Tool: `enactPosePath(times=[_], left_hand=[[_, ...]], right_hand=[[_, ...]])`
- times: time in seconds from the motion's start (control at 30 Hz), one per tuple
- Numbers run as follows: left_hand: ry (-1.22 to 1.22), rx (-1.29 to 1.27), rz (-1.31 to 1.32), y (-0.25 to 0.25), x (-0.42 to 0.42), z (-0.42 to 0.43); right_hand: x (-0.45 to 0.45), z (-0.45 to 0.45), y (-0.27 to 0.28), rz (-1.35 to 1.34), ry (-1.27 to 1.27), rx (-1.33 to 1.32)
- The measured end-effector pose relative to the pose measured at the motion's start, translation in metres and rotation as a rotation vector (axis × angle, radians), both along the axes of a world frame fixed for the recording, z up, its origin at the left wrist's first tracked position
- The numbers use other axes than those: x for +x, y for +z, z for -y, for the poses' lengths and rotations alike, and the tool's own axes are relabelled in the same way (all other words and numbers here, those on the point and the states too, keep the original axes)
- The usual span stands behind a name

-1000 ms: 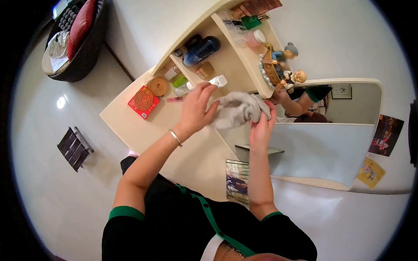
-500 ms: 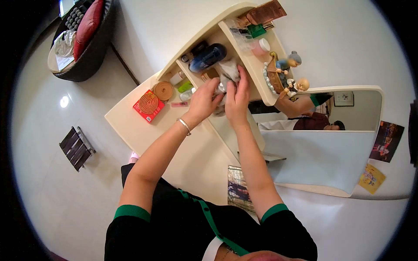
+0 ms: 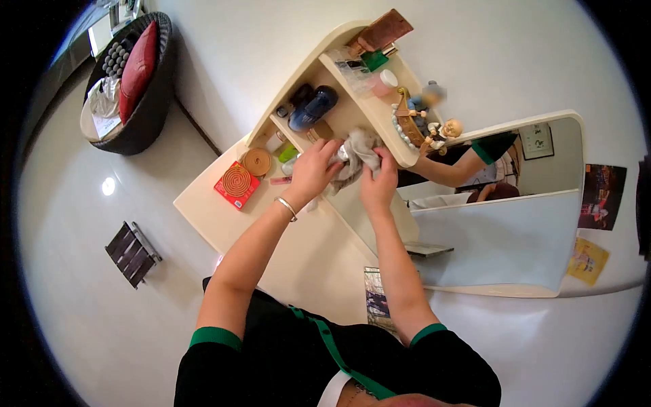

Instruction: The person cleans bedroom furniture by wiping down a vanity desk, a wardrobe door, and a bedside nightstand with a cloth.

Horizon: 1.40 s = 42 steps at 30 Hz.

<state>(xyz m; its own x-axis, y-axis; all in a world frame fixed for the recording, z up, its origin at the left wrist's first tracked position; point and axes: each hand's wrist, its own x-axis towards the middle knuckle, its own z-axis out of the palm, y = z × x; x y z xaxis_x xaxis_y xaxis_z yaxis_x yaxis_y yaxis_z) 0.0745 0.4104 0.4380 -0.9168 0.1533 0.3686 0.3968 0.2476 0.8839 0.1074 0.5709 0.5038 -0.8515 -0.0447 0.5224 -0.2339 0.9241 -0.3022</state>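
Observation:
A crumpled grey-white cloth (image 3: pixel 363 146) is bunched between my two hands, in front of the shelf unit. My left hand (image 3: pixel 315 168), with a silver bangle at the wrist, has its fingers bent around a small pale shiny object (image 3: pixel 344 152) at the cloth's left side; its kind is mostly hidden. My right hand (image 3: pixel 380 183) pinches the cloth from the right, fingers closed on its folds. Behind the hands, a dark blue bottle (image 3: pixel 313 108) lies in the shelf compartment beside a small brown box (image 3: pixel 319 131).
A mosquito coil (image 3: pixel 237 182) on a red box and a round wooden-looking coil (image 3: pixel 257 162) sit at the table's left. A boat figurine (image 3: pixel 410 122), a pink jar (image 3: pixel 384 83) and a green bottle (image 3: pixel 374 61) stand on the upper shelf. A mirror (image 3: pixel 502 183) is at right.
Both hands have drawn back slightly from the shelf compartment with the cloth, and more of the cloth shows. The right hand has moved lower on it. The camera view has shifted a little.

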Motion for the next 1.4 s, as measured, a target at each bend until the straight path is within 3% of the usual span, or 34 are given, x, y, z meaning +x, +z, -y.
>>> enactPosePath(times=[0.07,0.13,0.17,0.2,0.27,0.37,0.5,0.6,0.67,0.73,0.77,0.83,0.87,0.9,0.93,0.97,1.0,1.07,1.13,1.2,1.23,1.3,1.4], left_hand=[[-0.012,0.013,-0.033,-0.001,0.000,-0.001],[0.014,0.026,-0.039,-0.001,0.001,-0.005],[0.049,0.045,-0.038,-0.001,0.001,-0.006],[0.046,0.037,-0.046,0.000,0.001,-0.006],[0.060,0.055,0.039,0.002,0.001,-0.006],[0.037,0.087,0.045,-0.002,0.002,-0.008],[0.035,0.098,0.101,0.008,0.019,0.001],[-0.026,0.130,0.098,0.009,0.053,0.006],[-0.255,-0.082,0.139,-0.015,0.081,0.010],[-0.389,0.205,0.239,-0.081,0.110,-0.007],[-0.501,0.534,0.650,-0.084,0.126,-0.001],[-0.620,0.923,1.160,-0.090,0.157,0.016],[-0.643,0.986,1.246,-0.089,0.164,0.025],[-0.629,0.699,1.013,-0.047,0.176,0.041],[-0.609,0.717,1.051,-0.045,0.180,0.045],[-0.588,0.737,1.090,-0.042,0.184,0.048],[-0.572,1.050,1.402,-0.075,0.178,0.040],[-0.594,1.045,1.338,-0.083,0.178,0.039],[-0.552,0.911,1.199,-0.052,0.179,0.045],[-0.518,0.762,1.078,-0.044,0.177,0.046],[-0.497,0.724,0.987,-0.048,0.175,0.047],[-0.482,0.733,0.911,-0.036,0.169,0.049],[-0.585,0.553,0.884,0.007,0.176,0.051]], right_hand=[[0.006,-0.017,-0.004,0.018,-0.074,-0.050],[0.014,-0.029,-0.006,-0.037,-0.133,-0.428],[0.022,-0.028,-0.005,-0.092,-0.017,-0.752],[0.036,-0.026,0.002,-0.100,-0.017,-0.761],[0.065,-0.023,0.023,-0.023,-0.057,-1.097],[0.094,-0.008,0.043,0.023,-0.024,-1.245],[0.120,-0.019,0.046,0.260,0.042,-1.113],[0.138,-0.010,0.051,0.355,0.077,-1.225],[0.147,-0.008,0.033,0.323,0.130,-1.304],[0.156,-0.008,0.006,0.369,0.142,-1.203],[0.162,-0.009,-0.006,0.516,0.169,-1.007],[0.179,-0.004,-0.023,0.741,0.245,-0.641],[0.183,0.005,-0.031,0.819,0.297,-0.471],[0.190,0.012,-0.040,0.687,0.307,-0.314],[0.198,0.020,-0.049,0.551,0.311,-0.158],[0.207,0.027,-0.059,0.490,0.256,-0.193],[0.211,0.033,-0.068,0.423,0.201,-0.229],[0.213,0.044,-0.071,0.461,0.176,-0.411],[0.210,0.052,-0.053,0.437,0.150,-0.450],[0.206,0.047,-0.029,0.736,0.215,-0.809],[0.204,0.027,-0.092,0.665,0.177,-0.703],[0.211,0.025,-0.091,0.549,0.126,-0.766],[0.219,0.028,-0.080,0.474,0.101,-0.821]])
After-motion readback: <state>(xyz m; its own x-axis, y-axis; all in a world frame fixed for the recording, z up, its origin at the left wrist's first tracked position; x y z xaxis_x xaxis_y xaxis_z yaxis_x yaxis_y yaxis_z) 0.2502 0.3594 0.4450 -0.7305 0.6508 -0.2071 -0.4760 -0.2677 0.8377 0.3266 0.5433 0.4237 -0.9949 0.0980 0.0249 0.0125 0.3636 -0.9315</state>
